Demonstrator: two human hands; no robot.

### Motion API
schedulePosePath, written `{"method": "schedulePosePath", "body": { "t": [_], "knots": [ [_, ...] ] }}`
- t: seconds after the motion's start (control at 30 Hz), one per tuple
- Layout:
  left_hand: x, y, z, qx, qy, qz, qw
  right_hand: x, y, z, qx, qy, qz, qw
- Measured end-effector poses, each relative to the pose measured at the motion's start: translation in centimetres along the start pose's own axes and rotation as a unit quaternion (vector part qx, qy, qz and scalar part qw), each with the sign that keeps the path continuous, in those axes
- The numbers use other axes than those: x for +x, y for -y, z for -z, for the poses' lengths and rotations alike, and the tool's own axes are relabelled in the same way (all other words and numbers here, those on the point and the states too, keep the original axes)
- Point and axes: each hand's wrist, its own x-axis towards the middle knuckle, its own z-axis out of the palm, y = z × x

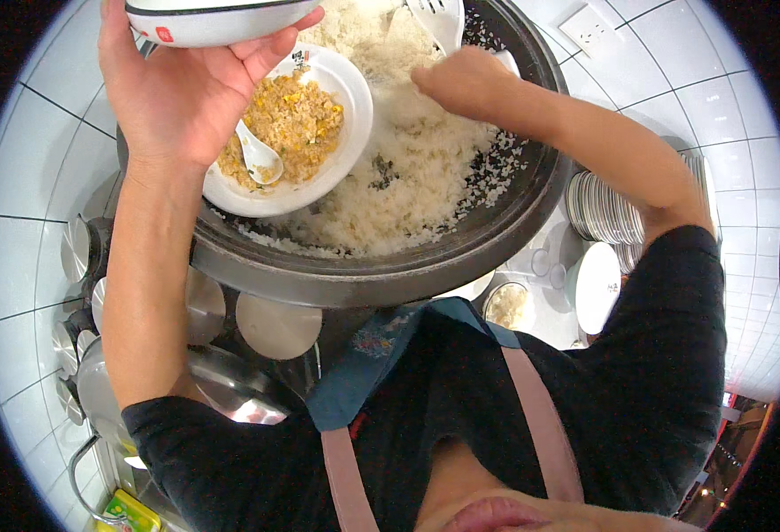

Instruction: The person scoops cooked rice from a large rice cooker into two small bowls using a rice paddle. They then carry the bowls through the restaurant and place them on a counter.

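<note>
On the raised palm of my left hand (pixel 184 93) rests a white bowl (pixel 224 23) with a dark rim line and a red mark, partly cut off by the top edge. My right hand (pixel 466 83) is closed over the lower end of a white slotted spatula (pixel 440 20). White cooked rice (pixel 416 179) lies below it in a large dark round pan (pixel 363 282). Inside the pan's near left side sits a white dish (pixel 357 133) of egg fried rice (pixel 307 120), with a white soup spoon (pixel 260 156) in it.
Stacked plates (pixel 603 206), a white bowl (pixel 593 286) and a container of rice (pixel 509 306) stand at the right. Round metal lids (pixel 277 326) are below the pan's left side. A socket (pixel 586 30) is on the tiled wall, far right.
</note>
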Motion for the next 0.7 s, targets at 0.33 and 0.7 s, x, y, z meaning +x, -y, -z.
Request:
{"method": "schedulePosePath", "body": {
  "t": [0.33,0.7],
  "knots": [
    [0.8,0.0,1.7,0.047,0.044,0.034,0.997,-0.8,-6.1,3.6,-0.032,0.054,-0.094,0.994],
    [-2.0,-2.7,2.9,0.029,0.117,0.12,0.985,0.4,-0.8,-1.7,0.138,0.037,0.288,0.947]
  ]
}}
